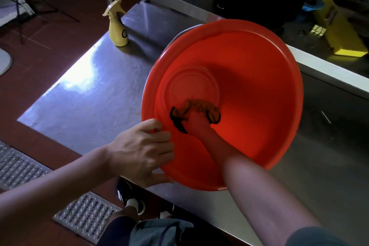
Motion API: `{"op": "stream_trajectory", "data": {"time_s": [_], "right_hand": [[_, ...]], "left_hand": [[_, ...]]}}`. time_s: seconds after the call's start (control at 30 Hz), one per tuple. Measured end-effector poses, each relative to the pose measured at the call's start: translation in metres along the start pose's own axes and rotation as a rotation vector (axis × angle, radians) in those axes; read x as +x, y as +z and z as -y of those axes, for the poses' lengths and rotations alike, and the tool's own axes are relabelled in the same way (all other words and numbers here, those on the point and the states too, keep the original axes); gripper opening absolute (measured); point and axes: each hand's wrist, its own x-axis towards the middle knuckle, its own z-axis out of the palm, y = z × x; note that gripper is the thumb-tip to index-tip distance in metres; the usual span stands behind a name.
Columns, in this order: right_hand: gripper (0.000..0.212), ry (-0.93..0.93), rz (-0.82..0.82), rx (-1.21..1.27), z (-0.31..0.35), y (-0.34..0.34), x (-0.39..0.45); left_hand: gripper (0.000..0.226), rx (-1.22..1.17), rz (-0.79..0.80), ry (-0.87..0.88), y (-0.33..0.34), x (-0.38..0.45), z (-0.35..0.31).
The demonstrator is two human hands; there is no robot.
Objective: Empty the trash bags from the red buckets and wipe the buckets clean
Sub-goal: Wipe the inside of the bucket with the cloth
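A red bucket (259,90) lies tilted on the steel table, its mouth turned toward me. My left hand (141,152) grips the near left rim, fingers curled over the edge and thumb underneath. Deep inside the bucket, my right hand (196,123) clutches a crumpled orange cloth with a black edge (197,109), pressed against the wall by the bottom. No trash bag is in view inside the bucket.
A yellow spray bottle (117,26) stands on the steel table (89,94) at the back left. Behind the bucket runs a counter edge with yellow items (337,32) at the right. Metal floor grates (83,215) and my shoes lie below the table's near edge.
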Motion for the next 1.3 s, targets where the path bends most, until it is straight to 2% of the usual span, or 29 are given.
{"op": "stream_trajectory", "data": {"time_s": [0.07, 0.13, 0.2, 0.23, 0.3, 0.33, 0.43, 0.53, 0.63, 0.77, 0.87, 0.97, 1.0, 1.1, 1.23, 1.3], "right_hand": [[0.048, -0.102, -0.007, -0.028, 0.0, -0.012, -0.008], [0.027, -0.16, -0.129, -0.129, 0.0, -0.024, -0.014], [0.034, -0.22, -0.319, -0.26, -0.003, -0.034, -0.017], [0.041, -0.279, -0.328, -0.335, -0.006, -0.036, -0.016], [0.069, -0.374, -0.197, -0.48, -0.016, -0.035, -0.015], [0.079, -0.365, -0.121, -0.517, -0.023, -0.032, -0.012], [0.085, -0.328, 0.021, -0.551, -0.042, -0.027, -0.006], [0.078, -0.274, 0.154, -0.48, -0.043, -0.026, -0.01], [0.076, -0.222, 0.126, -0.375, -0.029, -0.015, -0.024], [0.083, -0.028, 0.162, -0.073, 0.001, 0.006, -0.025], [0.087, -0.029, 0.182, -0.022, 0.015, 0.01, -0.014], [0.071, -0.177, 0.153, -0.105, 0.01, -0.008, -0.01], [0.066, -0.228, 0.096, -0.158, 0.005, -0.016, -0.01], [0.067, -0.398, -0.074, -0.465, -0.016, -0.036, -0.01], [0.068, -0.942, -0.148, -0.869, -0.039, -0.045, 0.007], [0.08, -1.055, -0.176, -1.044, -0.046, -0.046, 0.016]], "left_hand": [[0.049, -0.007, 0.002, -0.003, 0.0, 0.0, 0.001], [0.05, -0.007, -0.001, -0.022, -0.001, -0.002, 0.004], [0.05, -0.01, -0.007, -0.043, -0.002, -0.004, 0.005], [0.051, -0.01, -0.012, -0.049, -0.002, -0.006, 0.005], [0.051, -0.003, -0.016, -0.05, -0.002, -0.007, 0.003], [0.051, 0.003, -0.015, -0.048, -0.002, -0.008, 0.002], [0.051, 0.002, -0.014, -0.046, -0.002, -0.009, 0.001], [0.051, 0.004, 0.0, -0.035, -0.002, -0.011, 0.001], [0.05, 0.002, 0.009, -0.021, -0.001, -0.013, -0.001], [0.049, -0.003, -0.003, -0.004, 0.001, -0.009, -0.006], [0.049, -0.005, -0.022, -0.006, 0.001, -0.002, -0.006], [0.049, -0.004, -0.017, -0.011, 0.0, -0.003, -0.001], [0.049, -0.003, -0.009, -0.007, -0.001, -0.005, 0.0], [0.048, -0.005, 0.0, 0.006, -0.003, -0.01, 0.002], [0.049, -0.026, 0.0, 0.009, -0.003, -0.014, 0.002], [0.049, -0.033, 0.001, 0.003, -0.003, -0.015, 0.004]]}}
